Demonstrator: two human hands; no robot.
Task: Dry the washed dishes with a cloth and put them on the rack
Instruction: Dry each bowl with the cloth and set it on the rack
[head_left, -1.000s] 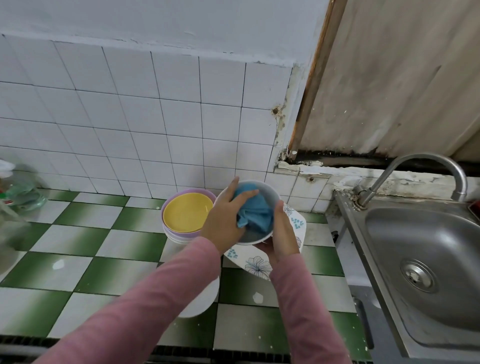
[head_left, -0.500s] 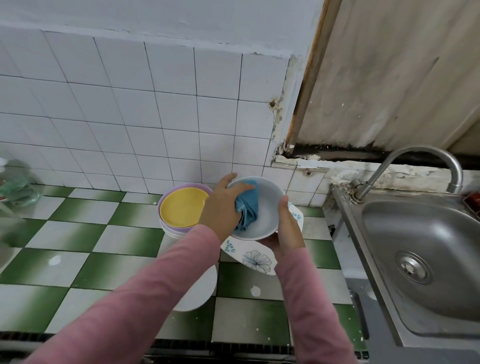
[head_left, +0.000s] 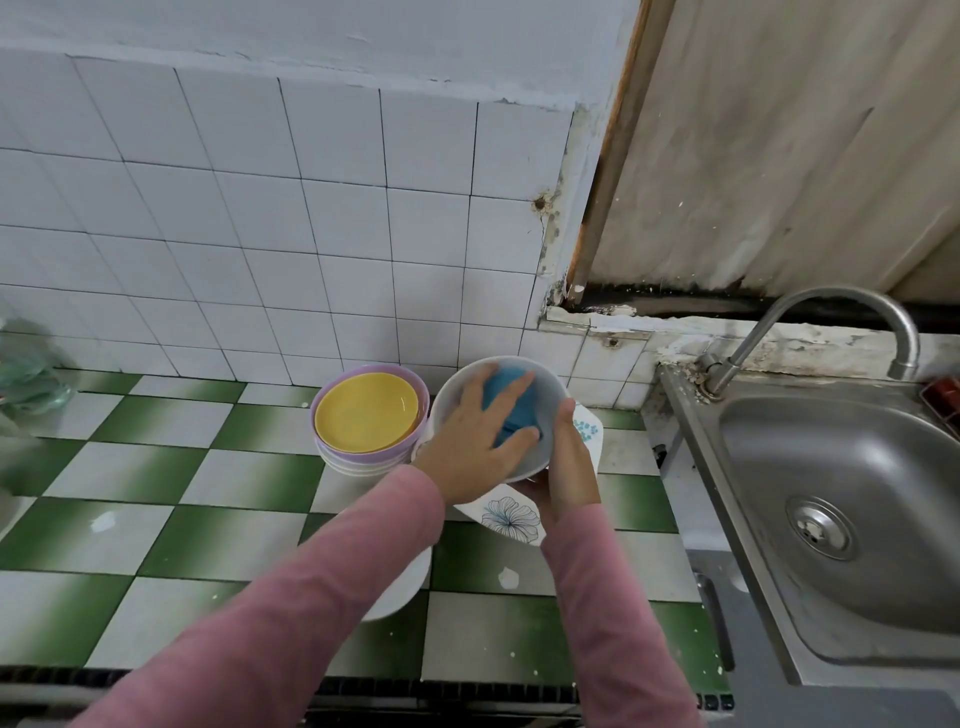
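A white bowl (head_left: 548, 400) is held tilted above the green-and-white tiled counter (head_left: 156, 519). My right hand (head_left: 571, 467) grips its right rim and underside. My left hand (head_left: 478, 441) presses a blue cloth (head_left: 511, 400) into the bowl's inside, fingers spread over the cloth. Left of the bowl stands a stack of bowls (head_left: 363, 447) with a yellow one (head_left: 366, 413) on top, inside a lilac one. A white plate with blue flowers (head_left: 506, 517) lies under my hands. Another white dish (head_left: 405, 577) is partly hidden beneath my left sleeve.
A steel sink (head_left: 852, 499) with a curved tap (head_left: 831, 312) fills the right side. White wall tiles rise behind the counter. A blurred greenish object (head_left: 26, 374) sits at the far left edge. No rack is in view.
My left hand has swept the blue cloth from the bowl's left side across its middle, fingers now spread flat. The bowl has stayed in my right hand.
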